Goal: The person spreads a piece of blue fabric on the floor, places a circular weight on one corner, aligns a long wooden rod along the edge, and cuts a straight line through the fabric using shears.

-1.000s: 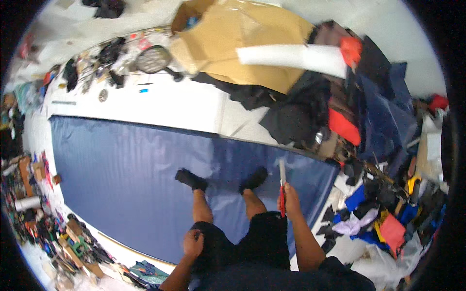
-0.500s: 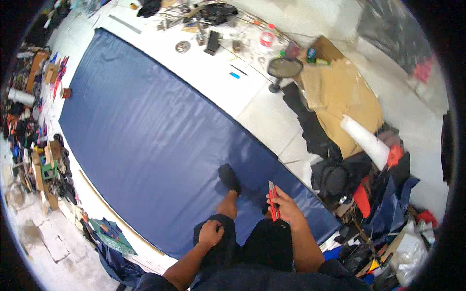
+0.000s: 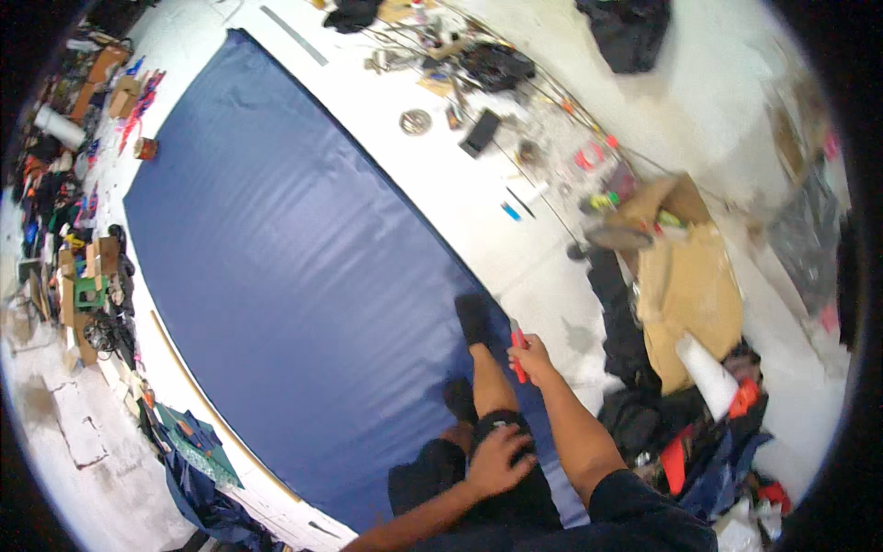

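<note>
A large sheet of dark blue fabric [image 3: 276,221] lies spread across the white surface, and my feet stand on it. My right hand [image 3: 535,357] is closed round a red utility knife [image 3: 519,357], its blade out and pointing away from me. That hand is over the sheet's right edge. My left hand [image 3: 501,460] rests on my leg in black shorts, fingers apart, holding nothing.
Right of the sheet lie brown cardboard [image 3: 690,294], a white roll [image 3: 706,373] and dark cloth scraps. A blue object [image 3: 510,212], a black box [image 3: 480,132] and a metal ruler [image 3: 294,35] lie farther off. Clutter lines the left, beside a long wooden strip [image 3: 216,405].
My right hand has carried the utility knife to the sheet's right edge. My left hand has shifted right along my legs and spread its fingers. My feet and view have moved.
</note>
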Demonstrator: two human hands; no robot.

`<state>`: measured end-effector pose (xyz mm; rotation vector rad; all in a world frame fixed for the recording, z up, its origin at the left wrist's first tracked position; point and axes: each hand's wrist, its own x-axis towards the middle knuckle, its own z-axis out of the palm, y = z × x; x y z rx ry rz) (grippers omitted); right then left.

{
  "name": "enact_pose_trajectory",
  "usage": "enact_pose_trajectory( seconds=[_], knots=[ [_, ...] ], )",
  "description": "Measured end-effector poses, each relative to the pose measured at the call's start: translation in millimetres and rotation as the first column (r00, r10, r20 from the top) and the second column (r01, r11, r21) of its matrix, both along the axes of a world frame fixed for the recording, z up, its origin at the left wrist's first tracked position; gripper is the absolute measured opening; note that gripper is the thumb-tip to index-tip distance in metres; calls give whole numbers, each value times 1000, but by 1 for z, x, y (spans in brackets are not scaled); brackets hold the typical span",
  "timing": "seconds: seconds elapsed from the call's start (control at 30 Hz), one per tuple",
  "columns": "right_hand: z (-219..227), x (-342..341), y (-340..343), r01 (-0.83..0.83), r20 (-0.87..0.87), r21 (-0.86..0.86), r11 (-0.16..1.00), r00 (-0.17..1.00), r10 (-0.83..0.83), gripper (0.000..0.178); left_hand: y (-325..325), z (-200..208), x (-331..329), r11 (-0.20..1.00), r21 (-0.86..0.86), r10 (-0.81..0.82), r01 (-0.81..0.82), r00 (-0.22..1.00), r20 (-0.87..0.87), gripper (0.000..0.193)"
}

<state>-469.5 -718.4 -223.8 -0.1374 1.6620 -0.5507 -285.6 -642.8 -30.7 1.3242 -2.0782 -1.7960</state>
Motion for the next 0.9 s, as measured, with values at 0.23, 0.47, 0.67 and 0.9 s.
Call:
enact_pose_trajectory(
  seconds=[0.23, 0.47, 0.67, 0.9],
  knots=[
    [-161, -40, -161, -470, -441, 213, 857, 736, 513, 51, -94, -30, -58, 983, -93, -154, 159, 986, 56, 45],
    [-273, -72, -329, -665, -553, 296, 686, 466, 691, 52, -141, -77, -57, 972, -61, 215, -227, 964, -159, 40],
    [-320, -97, -391, -653, -758, 282, 703, 297, 580, 43, -178, -82, -52, 959, -142, 223, -245, 962, -156, 38],
    [-285, -72, -354, -812, -718, 142, 566, 309, 624, 38, -201, -41, -37, 914, 142, 397, -381, 911, -113, 30]
  ],
)
